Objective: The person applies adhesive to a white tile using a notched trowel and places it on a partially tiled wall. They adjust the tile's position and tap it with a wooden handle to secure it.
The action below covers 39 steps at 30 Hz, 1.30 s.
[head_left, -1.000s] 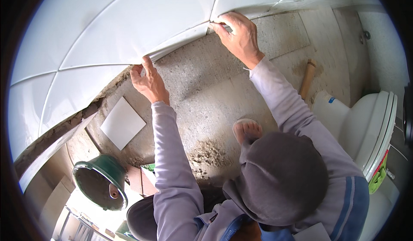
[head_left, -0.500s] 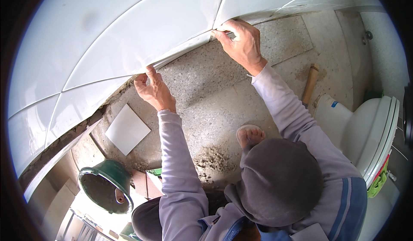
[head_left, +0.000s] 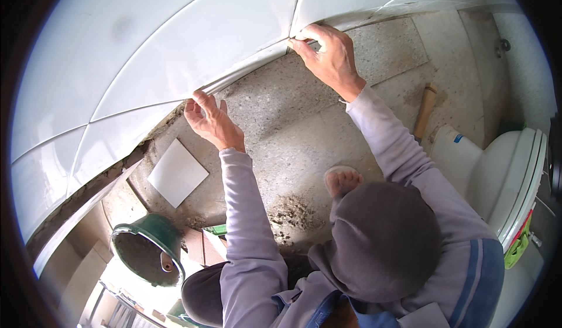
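White glossy wall tiles (head_left: pixel 175 41) fill the upper left. Along their lower edge runs a narrow white tile strip (head_left: pixel 249 69), seen almost edge-on between my hands. My left hand (head_left: pixel 215 122) is at its left end, fingertips touching the edge at a joint; its fingers are apart, the thumb raised. At the strip's right end, below a vertical joint, my right hand (head_left: pixel 329 59) pinches the edge between thumb and forefinger. The strip's back and its underside are hidden. A loose white square tile (head_left: pixel 178 173) lies on the floor left of my left hand.
A green bucket (head_left: pixel 146 234) with grey contents stands lower left beside reddish-brown tile pieces (head_left: pixel 202 246). A wooden-handled tool (head_left: pixel 425 111) lies right, near a white toilet (head_left: pixel 509 176). Crumbly mortar (head_left: pixel 293 217) lies by my sandalled foot (head_left: pixel 343 181).
My left hand's fingers have spread a little and its thumb now stands away from the edge. The right hand keeps its pinch. The whole view has shifted slightly.
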Each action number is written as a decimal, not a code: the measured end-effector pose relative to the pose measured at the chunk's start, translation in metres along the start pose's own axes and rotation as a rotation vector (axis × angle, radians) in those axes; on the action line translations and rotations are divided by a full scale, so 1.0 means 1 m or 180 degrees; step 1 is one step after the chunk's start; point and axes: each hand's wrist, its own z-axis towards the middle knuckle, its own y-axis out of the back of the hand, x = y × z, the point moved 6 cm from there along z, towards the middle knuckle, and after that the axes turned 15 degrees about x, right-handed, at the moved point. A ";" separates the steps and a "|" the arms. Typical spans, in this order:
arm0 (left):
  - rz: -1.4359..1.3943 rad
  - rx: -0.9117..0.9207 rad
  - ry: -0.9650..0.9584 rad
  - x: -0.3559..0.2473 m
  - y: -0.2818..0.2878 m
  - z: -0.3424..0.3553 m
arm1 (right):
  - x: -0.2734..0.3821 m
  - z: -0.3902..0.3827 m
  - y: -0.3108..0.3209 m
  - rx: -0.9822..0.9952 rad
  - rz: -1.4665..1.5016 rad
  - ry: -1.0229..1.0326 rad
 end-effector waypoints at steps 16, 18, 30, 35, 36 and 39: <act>-0.0303 0.0035 -0.0229 -0.009 0.001 0.004 | -0.021 -0.029 -0.038 0.0424 0.2742 -0.1341; -0.0333 0.0061 -0.0260 -0.010 0.001 0.003 | -0.019 -0.027 -0.039 0.0425 0.2915 -0.1324; -0.0388 0.0135 -0.0291 -0.010 0.002 -0.002 | -0.021 -0.030 -0.045 0.0412 0.3449 -0.1833; -0.0497 0.0072 -0.0329 -0.009 0.002 -0.005 | -0.020 -0.030 -0.045 0.0526 0.3431 -0.1900; -0.0498 0.0047 -0.0300 -0.008 0.002 -0.005 | -0.020 -0.031 -0.046 0.0553 0.3425 -0.1953; -0.0465 -0.0014 -0.0371 -0.005 0.001 -0.004 | -0.017 -0.028 -0.048 0.0499 0.3421 -0.1720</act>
